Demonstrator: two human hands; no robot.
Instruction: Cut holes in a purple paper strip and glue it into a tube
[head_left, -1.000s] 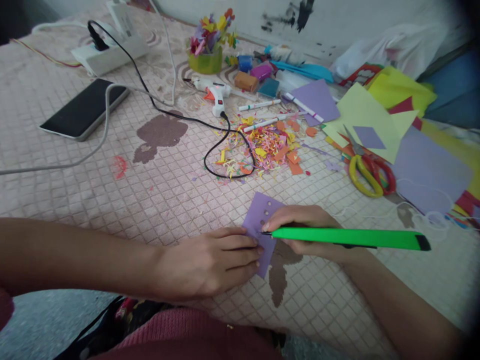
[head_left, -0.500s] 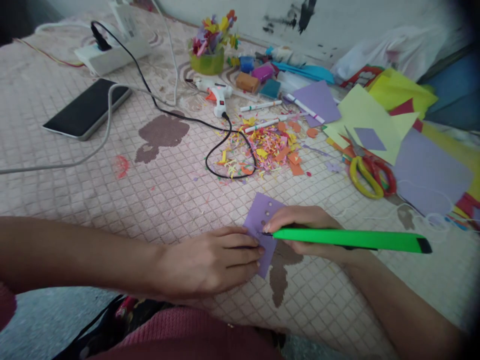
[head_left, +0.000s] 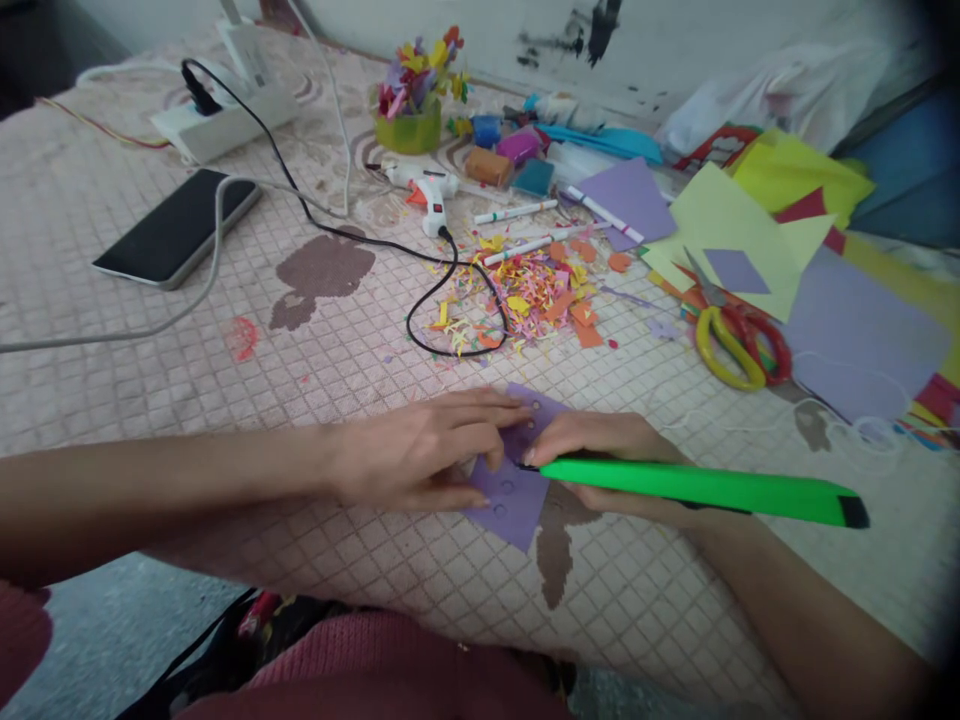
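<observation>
A small purple paper piece [head_left: 514,500] with round holes lies on the quilted pink cloth. My left hand [head_left: 420,455] rests on its upper left part, fingers stretched flat and pressing it down. My right hand [head_left: 600,450] is closed round a long bright green cutter knife [head_left: 697,487], whose tip meets the paper just right of my left fingertips. The knife's black end points right.
Beyond the hands lies a heap of coloured paper scraps [head_left: 525,300] looped by a black cable. A glue gun [head_left: 427,190], markers, yellow and red scissors [head_left: 731,345], coloured paper sheets [head_left: 735,230], a phone [head_left: 176,230], a power strip [head_left: 225,115] and a paper-flower cup [head_left: 409,110] surround it.
My left hand has slid up and away along the purple paper, uncovering its lower part with more holes. The right hand and green knife have barely moved.
</observation>
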